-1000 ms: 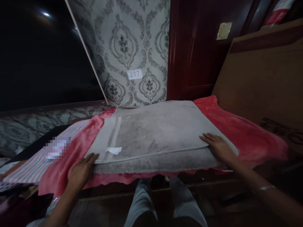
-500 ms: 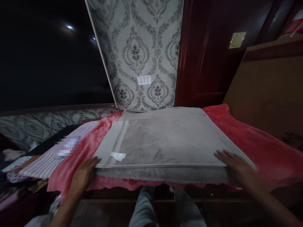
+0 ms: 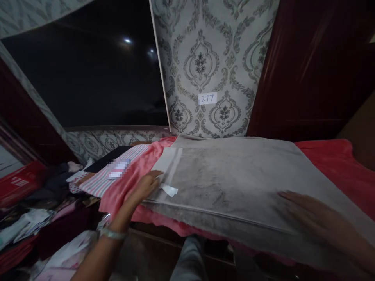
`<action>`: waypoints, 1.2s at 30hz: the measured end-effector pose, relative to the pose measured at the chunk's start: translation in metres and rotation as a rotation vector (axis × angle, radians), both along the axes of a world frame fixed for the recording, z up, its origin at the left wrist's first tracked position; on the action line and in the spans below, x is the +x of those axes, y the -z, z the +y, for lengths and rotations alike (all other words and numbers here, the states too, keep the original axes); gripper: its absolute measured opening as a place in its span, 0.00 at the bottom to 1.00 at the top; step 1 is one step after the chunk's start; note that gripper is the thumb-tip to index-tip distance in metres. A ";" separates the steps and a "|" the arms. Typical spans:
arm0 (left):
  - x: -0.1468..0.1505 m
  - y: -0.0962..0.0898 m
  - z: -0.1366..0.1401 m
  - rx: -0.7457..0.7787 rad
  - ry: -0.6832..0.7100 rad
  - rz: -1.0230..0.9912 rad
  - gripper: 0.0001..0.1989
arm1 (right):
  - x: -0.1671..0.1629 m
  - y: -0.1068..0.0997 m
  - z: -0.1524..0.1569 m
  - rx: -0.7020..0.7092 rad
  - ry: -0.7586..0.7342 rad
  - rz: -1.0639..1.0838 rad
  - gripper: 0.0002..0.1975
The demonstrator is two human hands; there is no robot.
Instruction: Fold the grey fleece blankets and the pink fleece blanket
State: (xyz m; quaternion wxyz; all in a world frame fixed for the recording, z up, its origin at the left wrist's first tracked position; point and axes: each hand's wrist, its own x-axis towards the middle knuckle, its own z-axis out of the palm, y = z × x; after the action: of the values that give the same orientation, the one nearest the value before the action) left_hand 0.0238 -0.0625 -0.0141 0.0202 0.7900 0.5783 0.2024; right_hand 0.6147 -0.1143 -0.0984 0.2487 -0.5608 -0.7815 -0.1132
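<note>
A grey folded plush towel (image 3: 234, 171) lies spread before me, with a pale banded border on its left and a white label (image 3: 170, 190) near the front left corner. My left hand (image 3: 149, 182) rests at the pale left border, fingers stretched toward the label. Over the right part of the towel lies my right hand (image 3: 313, 214), flat and somewhat blurred by motion, its fingers pointing left. Under the towel, a red plush cloth (image 3: 331, 156) shows on the right, and a pinkish-red part of cloth (image 3: 129, 177) shows on the left and along the front.
A pink-and-grey striped cloth (image 3: 102, 177) with a blurred-out patch lies at left. Piled clothes (image 3: 67, 249) and a red box (image 3: 23, 183) are farther left. Behind stand a large dark TV screen (image 3: 96, 74) and a wall with a paper marked 277 (image 3: 208, 98).
The view has turned left, so the scene sits farther right. My left hand has moved from the front left corner up onto the border. My right hand has moved inward from the right edge.
</note>
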 end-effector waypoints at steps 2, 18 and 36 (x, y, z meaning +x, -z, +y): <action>0.043 -0.007 0.037 -0.066 0.035 0.032 0.26 | -0.060 -0.025 0.037 -0.100 -0.168 0.030 0.29; 0.104 0.012 0.169 -0.271 -0.126 0.202 0.37 | -0.188 0.024 0.139 -0.160 -0.233 -0.093 0.30; 0.110 0.038 0.223 -0.135 -0.155 0.227 0.31 | -0.267 -0.072 0.211 -0.340 -0.187 -0.001 0.27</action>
State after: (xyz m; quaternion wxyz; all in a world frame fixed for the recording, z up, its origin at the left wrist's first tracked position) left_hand 0.1336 0.1609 -0.0522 -0.0077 0.7576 0.6485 0.0735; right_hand 0.3473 0.0970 -0.0264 0.1595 -0.5196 -0.8382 0.0436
